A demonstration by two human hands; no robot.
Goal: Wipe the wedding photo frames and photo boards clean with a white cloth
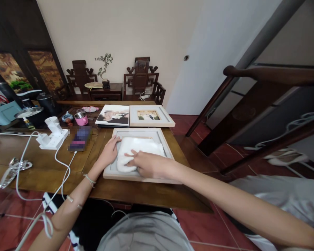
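- One white cloth [145, 144] lies bunched over the middle of the near picture frame [112, 175], covering much of its face; a grey border shows around the cloth, and a sliver of the picture inside peeks out above it.
- Our right hand [143, 164] presses on the cloth with loosely spread fingers; we cannot tell whether this grip pinches any of the fabric.
- Our left hand [110, 150] lies along the frame's left side with fingers stretched toward the cloth; whether that grip clasps the rim, we cannot tell.
- As to progress, we judge wiping of the near frame to be under way: the cloth is down and pressed, but how much of the face is done stays hidden under it.
- Just behind sits a far picture frame [163, 117] with its photo in place, right beside a photo print [113, 115]. Neither is under our hands, and we cannot tell whether either has been wiped or remains to be done.
- All these rest on the brown wooden tabletop [136, 193].
- Farther left we see a phone [80, 139] on a cable, a white power strip [54, 140] and a pink mug [81, 119].
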